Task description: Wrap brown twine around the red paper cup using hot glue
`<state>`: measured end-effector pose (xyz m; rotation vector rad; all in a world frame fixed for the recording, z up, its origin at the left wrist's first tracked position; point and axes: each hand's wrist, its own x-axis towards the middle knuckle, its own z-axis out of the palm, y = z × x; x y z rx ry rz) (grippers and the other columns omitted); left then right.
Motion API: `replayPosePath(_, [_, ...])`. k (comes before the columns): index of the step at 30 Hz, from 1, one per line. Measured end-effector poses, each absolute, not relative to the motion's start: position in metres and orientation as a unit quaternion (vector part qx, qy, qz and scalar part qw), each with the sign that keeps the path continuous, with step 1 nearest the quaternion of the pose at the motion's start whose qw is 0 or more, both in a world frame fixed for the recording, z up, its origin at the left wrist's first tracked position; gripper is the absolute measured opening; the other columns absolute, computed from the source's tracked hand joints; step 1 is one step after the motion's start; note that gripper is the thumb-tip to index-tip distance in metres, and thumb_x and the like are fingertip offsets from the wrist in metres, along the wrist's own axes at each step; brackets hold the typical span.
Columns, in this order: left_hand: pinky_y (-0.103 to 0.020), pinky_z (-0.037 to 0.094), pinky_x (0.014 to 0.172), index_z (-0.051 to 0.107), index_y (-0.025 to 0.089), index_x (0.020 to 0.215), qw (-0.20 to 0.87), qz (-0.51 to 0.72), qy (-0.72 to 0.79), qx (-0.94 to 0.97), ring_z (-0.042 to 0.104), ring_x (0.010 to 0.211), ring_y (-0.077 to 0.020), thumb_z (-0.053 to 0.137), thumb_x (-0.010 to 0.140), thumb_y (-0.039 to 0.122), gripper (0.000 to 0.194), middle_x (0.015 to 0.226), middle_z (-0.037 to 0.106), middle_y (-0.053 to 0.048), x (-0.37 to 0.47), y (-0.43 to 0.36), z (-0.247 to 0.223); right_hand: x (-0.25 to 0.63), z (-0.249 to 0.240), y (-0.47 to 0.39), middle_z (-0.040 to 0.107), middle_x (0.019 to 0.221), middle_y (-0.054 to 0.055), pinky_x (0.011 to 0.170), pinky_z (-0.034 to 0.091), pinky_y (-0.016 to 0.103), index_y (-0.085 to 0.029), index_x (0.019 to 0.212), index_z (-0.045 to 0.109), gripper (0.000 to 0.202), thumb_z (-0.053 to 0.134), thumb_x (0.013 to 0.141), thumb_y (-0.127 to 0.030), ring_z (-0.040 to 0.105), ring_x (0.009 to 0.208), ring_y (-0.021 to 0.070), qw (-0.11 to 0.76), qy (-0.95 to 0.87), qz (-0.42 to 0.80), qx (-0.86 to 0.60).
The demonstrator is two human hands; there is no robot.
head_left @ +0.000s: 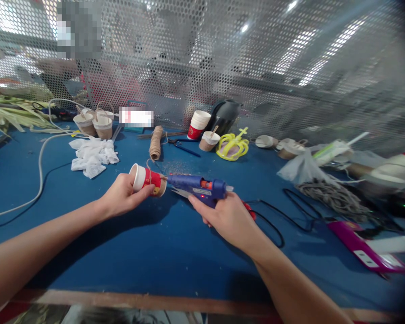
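My left hand (126,195) is closed around a red and white paper cup (141,177) tipped on its side, its white rim facing left. Twine is wound about the cup's base end, and a strand runs up from it toward a twine spool (155,143) behind. In my right hand (227,216) is a blue hot glue gun (192,183) with a small red light lit. The gun's nozzle points left and meets, or nearly meets, the twine-wrapped end of the cup. Below the gun, scissors (181,193) lie partly hidden by it and my hand.
Stacked paper cups (200,122), a yellow crown-shaped piece (232,146) and blue-handled pliers (185,146) stand or lie at the back. Twine-wrapped baskets (103,127) and crumpled white cloth (92,155) are left. A black cord (276,202) and purple power strip (367,247) lie right.
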<state>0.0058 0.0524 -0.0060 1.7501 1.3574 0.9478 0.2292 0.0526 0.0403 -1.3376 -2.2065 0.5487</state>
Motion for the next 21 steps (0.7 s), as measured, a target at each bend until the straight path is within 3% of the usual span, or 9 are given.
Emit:
replayPosePath(7, [-0.024,0.043,0.058,0.064,0.008,0.086,0.390,0.407,0.512,0.648,0.054,0.062,-0.0141,0.050,0.077,0.038,0.034,0.074,0.065,-0.006,0.0114,0.0537,-0.0044,0.2308,0.0376,0.0510,0.049,0.037,-0.004,0.047,0.040,0.025,-0.020,0.055,0.052,0.026,0.050,0.080,-0.027,0.050,0.039,0.0121,0.244,-0.829,0.168,-0.475])
replayPosePath(14, [-0.022,0.041,0.053,0.063,0.009,0.081,0.411,0.423,0.525,0.614,0.054,0.058,-0.0128,0.054,0.074,0.036,0.030,0.070,0.065,-0.005,0.0135,0.0527,-0.0013,0.2283,0.0378,0.0509,0.048,0.037,-0.004,0.050,0.040,0.025,-0.021,0.053,0.048,0.028,0.051,0.080,-0.026,0.051,0.041,0.0130,0.243,-0.831,0.161,-0.474])
replayPosePath(21, [-0.026,0.046,0.060,0.064,0.008,0.085,0.420,0.434,0.533,0.592,0.061,0.066,-0.0170,0.055,0.074,0.038,0.034,0.079,0.069,-0.009,0.0131,0.0554,-0.0032,0.2294,0.0363,0.0505,0.050,0.039,-0.004,0.050,0.041,0.025,-0.020,0.058,0.053,0.023,0.050,0.080,-0.025,0.052,0.041,0.0131,0.246,-0.841,0.151,-0.457])
